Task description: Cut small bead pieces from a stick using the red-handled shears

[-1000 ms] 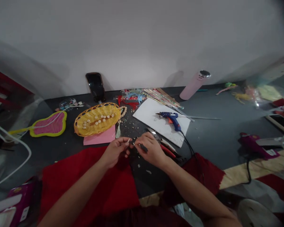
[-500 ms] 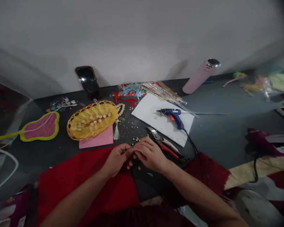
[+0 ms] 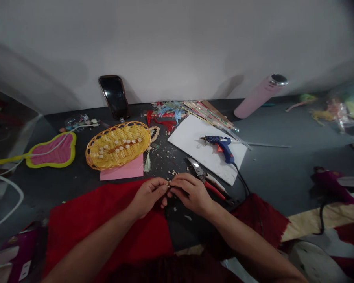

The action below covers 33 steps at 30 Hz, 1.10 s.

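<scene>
My left hand (image 3: 149, 195) and my right hand (image 3: 191, 192) meet fingertip to fingertip over the dark table (image 3: 271, 173), both pinched on a tiny pale piece (image 3: 168, 184) too small to name. A red cloth (image 3: 112, 220) lies under my left forearm. Red-handled pliers (image 3: 208, 181) rest just right of my right hand. Small pale beads (image 3: 172, 173) are scattered just beyond my fingers.
A yellow wicker basket (image 3: 118, 144) holding several pale beads sits on pink paper (image 3: 124, 171). A blue glue gun (image 3: 221, 143) lies on a white sheet (image 3: 194, 149). A phone (image 3: 114, 96) leans against the wall. A pink bottle (image 3: 261, 95) lies at right. A pink-and-yellow fan (image 3: 51, 150) is at left.
My hands have closed together; a second ago a small gap and a dark tool in the right hand showed. The view shifted slightly, so things sit a little differently in frame.
</scene>
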Motion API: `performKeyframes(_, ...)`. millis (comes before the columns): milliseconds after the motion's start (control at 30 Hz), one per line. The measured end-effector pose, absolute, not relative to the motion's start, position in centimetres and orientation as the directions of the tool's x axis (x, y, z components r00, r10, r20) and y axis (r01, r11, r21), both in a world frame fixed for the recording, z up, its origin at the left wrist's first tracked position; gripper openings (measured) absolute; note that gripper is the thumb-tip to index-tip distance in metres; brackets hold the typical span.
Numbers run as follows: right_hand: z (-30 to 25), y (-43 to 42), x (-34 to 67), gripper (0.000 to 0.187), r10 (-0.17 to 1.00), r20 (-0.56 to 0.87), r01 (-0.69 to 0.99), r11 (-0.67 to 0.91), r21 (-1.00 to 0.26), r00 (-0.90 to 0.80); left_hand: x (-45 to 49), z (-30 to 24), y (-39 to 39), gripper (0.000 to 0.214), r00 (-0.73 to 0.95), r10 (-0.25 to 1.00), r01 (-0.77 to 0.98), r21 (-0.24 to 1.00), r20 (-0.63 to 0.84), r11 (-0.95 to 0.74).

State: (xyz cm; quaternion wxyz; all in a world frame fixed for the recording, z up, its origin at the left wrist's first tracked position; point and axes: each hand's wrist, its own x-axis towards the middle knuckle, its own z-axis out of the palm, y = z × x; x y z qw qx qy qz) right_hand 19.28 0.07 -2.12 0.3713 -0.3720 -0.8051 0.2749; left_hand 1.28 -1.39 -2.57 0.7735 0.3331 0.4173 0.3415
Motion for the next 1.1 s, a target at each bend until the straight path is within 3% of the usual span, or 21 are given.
performKeyframes(633, -1.6, -0.2, 19.2, 0.014, 0.836, 0.327, 0.351, 0.496, -0.794, -0.441, 1.4, -2.5, -1.6, 0.023, 0.429, 0.821, -0.14, 0.87, -0.377, 0.473)
performKeyframes(833, -0.7, -0.3, 19.1, 0.012, 0.833, 0.232, 0.307, 0.423, -0.853, -0.502, 1.2, -2.1, -1.6, 0.021, 0.358, 0.894, 0.143, 0.962, -0.268, 0.232)
performKeyframes(967, -0.4, -0.2, 19.1, 0.011, 0.836, 0.186, 0.327, 0.393, -0.859, -0.516, 0.9, -2.0, -1.7, 0.02, 0.349, 0.916, 0.318, 0.944, -0.198, 0.083)
performKeyframes(1100, -0.5, -0.1, 19.2, 0.011, 0.83, 0.17, 0.355, 0.4, -0.845, -0.531, 0.9, -2.1, -1.8, 0.02, 0.362, 0.914, 0.383, 0.923, -0.186, 0.036)
